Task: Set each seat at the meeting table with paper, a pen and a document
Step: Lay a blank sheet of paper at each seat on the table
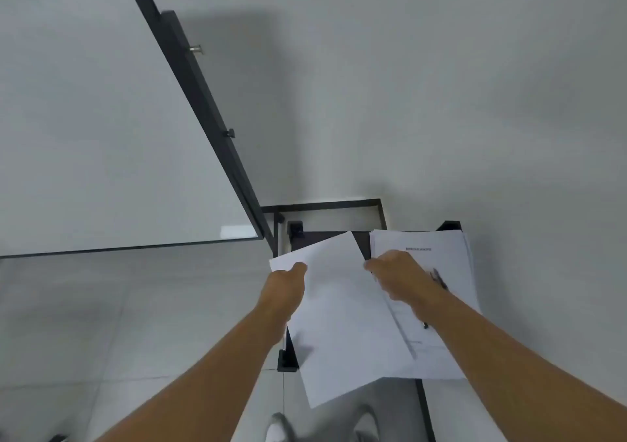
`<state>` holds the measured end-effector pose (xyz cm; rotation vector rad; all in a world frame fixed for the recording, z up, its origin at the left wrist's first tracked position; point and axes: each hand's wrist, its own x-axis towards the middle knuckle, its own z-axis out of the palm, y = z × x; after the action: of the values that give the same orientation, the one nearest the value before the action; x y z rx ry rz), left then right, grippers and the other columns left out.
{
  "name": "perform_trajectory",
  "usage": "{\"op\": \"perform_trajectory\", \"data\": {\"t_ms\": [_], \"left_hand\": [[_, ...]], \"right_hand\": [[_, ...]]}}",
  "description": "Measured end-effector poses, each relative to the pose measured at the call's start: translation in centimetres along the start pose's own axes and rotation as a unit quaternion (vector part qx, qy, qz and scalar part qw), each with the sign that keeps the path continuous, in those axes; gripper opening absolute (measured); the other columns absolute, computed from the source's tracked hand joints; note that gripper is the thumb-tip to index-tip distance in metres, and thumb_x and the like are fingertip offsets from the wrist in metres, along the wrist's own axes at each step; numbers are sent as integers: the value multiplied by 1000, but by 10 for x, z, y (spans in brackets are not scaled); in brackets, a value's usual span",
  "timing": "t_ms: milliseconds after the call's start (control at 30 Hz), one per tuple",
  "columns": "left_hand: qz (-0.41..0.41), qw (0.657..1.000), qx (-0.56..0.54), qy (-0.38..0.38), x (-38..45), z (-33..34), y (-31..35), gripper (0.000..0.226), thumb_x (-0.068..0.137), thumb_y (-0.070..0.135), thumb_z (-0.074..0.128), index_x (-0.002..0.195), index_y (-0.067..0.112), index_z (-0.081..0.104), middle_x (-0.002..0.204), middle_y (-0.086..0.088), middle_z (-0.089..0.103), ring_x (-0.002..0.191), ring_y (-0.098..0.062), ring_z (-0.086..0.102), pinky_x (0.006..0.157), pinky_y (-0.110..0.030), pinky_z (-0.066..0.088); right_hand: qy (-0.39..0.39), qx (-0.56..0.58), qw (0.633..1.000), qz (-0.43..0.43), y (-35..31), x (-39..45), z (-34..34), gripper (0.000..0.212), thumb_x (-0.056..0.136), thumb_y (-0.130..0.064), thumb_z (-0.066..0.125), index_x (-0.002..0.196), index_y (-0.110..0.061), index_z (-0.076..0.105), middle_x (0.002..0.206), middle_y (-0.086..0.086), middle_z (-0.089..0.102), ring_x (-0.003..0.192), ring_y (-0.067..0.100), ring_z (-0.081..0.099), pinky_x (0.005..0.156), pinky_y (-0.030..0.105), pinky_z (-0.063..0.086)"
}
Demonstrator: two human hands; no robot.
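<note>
While my shoe (276, 426) shows at the bottom edge, I see my left hand (285, 284) pinching a blank sheet (342, 323) by its left edge, my right hand (395, 277) curled on its right edge. Just beyond lies the printed stack (437, 262), a pen (439, 278) on it. Farther left stands a whiteboard (95, 119).

Blank sheet (342, 319) tilted beside printed stack (441, 255).

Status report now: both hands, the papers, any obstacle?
Left hand and right hand both grip blank sheet. Printed stack and pen beneath right hand. No obstacle seen.
</note>
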<state>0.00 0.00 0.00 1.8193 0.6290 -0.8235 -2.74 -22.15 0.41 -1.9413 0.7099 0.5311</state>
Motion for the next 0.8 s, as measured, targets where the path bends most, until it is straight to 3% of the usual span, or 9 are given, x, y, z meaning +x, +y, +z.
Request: {"op": "perform_trajectory", "data": {"t_ms": [133,300,467,633,733,800], "left_hand": [[-21,999,23,40,19,-2,-19,34,104,36,49,79,14,46,78,-5,47,71,-23,44,67,-34,35],[-44,997,23,52,35,-2,-33,31,102,36,49,85,11,53,82,-7,52,74,-25,49,69,-34,38],[-44,994,40,87,42,-2,-42,33,101,29,51,73,12,49,72,-5,50,61,-23,41,62,-30,34],[-65,994,54,72,46,-2,-51,37,96,3,51,64,18,41,60,1,39,53,-20,31,51,-25,25],[-79,995,13,50,50,-1,-56,37,91,-10,51,66,17,44,60,1,41,58,-22,34,55,-25,31],[-83,994,-19,62,54,-2,-59,30,87,-11,50,69,13,50,70,-6,46,69,-26,40,64,-33,37]], "right_hand": [[-21,-19,999,23,26,5,8,23,99,-23,61,86,-16,43,80,7,38,72,21,36,67,36,27],[-29,-39,998,39,42,16,16,24,99,-22,60,82,-18,44,76,2,40,68,19,38,64,35,29],[-8,-39,998,42,44,24,18,16,98,-21,59,85,-14,51,81,6,46,73,22,43,68,35,34],[17,-45,998,46,43,28,25,31,97,-14,59,74,-16,39,70,2,37,63,19,35,59,32,27],[21,-59,997,49,43,30,31,29,96,-15,59,73,-15,41,70,2,40,63,19,38,60,31,30],[26,-74,996,53,43,32,34,30,95,-15,60,72,-14,41,70,1,42,62,18,39,56,28,30]]}}
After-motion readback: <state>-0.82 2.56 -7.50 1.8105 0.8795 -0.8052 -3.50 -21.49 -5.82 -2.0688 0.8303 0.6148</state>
